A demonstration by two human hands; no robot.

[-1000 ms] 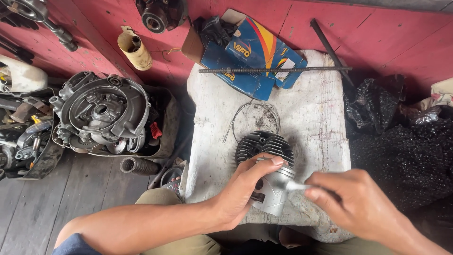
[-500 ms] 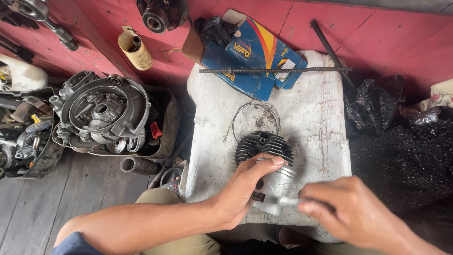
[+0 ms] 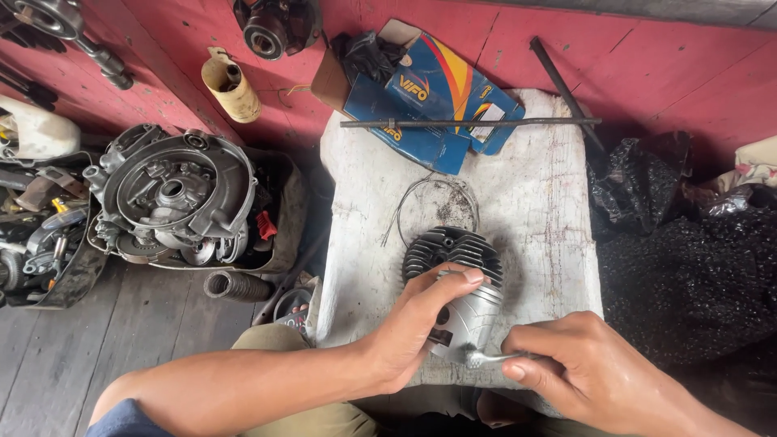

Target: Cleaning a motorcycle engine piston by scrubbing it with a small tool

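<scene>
On a worn white block (image 3: 534, 202) a dark finned engine cylinder (image 3: 453, 249) lies with a silver piston (image 3: 473, 316) pushed into its near end. My left hand (image 3: 417, 324) wraps around the piston from the left, fingers on top. My right hand (image 3: 591, 376) pinches a small metal tool (image 3: 486, 358) whose tip touches the piston's near edge. Thin wire rings (image 3: 433, 198) lie just beyond the cylinder.
A blue cardboard box (image 3: 429, 101) and a long metal rod (image 3: 469, 123) sit at the block's far end. An engine casing (image 3: 174, 198) with loose parts stands to the left, a rubber boot (image 3: 236, 285) near it. Black plastic (image 3: 680, 259) lies to the right.
My right hand has shifted slightly along the piston's near edge with the small tool. My left hand has kept its grip on the piston.
</scene>
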